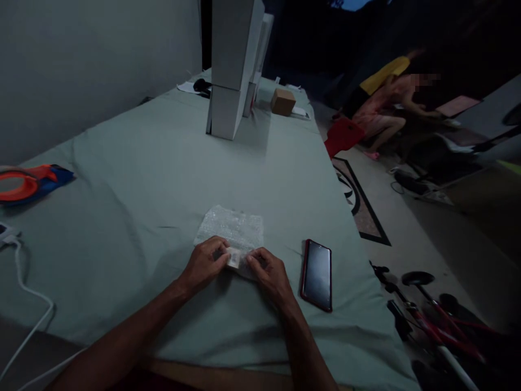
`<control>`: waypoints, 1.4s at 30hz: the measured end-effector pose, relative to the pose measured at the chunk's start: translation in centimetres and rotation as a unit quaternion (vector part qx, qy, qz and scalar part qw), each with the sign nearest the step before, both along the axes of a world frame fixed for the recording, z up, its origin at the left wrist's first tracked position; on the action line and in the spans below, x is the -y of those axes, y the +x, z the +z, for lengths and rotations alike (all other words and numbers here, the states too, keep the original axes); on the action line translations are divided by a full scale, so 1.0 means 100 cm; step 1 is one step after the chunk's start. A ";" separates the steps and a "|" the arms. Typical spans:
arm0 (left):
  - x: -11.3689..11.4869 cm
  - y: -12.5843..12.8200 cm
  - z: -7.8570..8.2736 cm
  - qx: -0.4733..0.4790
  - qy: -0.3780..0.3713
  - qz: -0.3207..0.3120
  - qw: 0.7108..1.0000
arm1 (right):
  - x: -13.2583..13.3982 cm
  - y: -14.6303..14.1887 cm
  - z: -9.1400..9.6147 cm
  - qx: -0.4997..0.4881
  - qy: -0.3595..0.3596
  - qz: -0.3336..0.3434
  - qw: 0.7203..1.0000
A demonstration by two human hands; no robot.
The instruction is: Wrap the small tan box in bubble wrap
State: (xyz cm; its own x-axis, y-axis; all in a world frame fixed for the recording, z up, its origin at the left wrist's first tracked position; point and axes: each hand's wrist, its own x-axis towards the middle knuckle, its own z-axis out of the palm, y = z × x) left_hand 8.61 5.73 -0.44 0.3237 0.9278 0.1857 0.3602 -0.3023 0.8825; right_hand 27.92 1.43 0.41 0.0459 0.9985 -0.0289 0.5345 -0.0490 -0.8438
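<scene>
A sheet of clear bubble wrap (233, 225) lies on the cloth-covered table in front of me. On its near part rests a small pale box (234, 257) with a dark mark on its top. My left hand (207, 259) is closed, thumb and fingers gripping the left end of the box. Closed too, my right hand (267, 270) pinches the bubble wrap just right of the box. The near edge of the wrap appears folded toward the box; dim light blurs the detail there. A smartphone (317, 275) in a red case lies to the right of my right hand.
Tall white boxes (230, 70) stand at the far middle, near a brown carton (283, 102). An orange and blue item (32, 183) and a white cable (30, 290) lie left. Beyond the right edge are a bicycle (431, 315) and two seated people (382, 100).
</scene>
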 end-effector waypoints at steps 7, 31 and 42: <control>0.014 -0.008 0.004 0.010 -0.025 -0.012 1.000 | 0.008 0.000 -0.001 -0.017 -0.026 0.024 0.999; 0.009 -0.035 0.007 -0.175 0.018 -0.001 0.984 | 0.027 -0.038 0.023 0.387 0.179 0.199 0.882; 0.011 -0.043 -0.006 -0.234 0.022 0.142 0.962 | 0.014 -0.046 0.031 0.456 0.170 0.235 0.841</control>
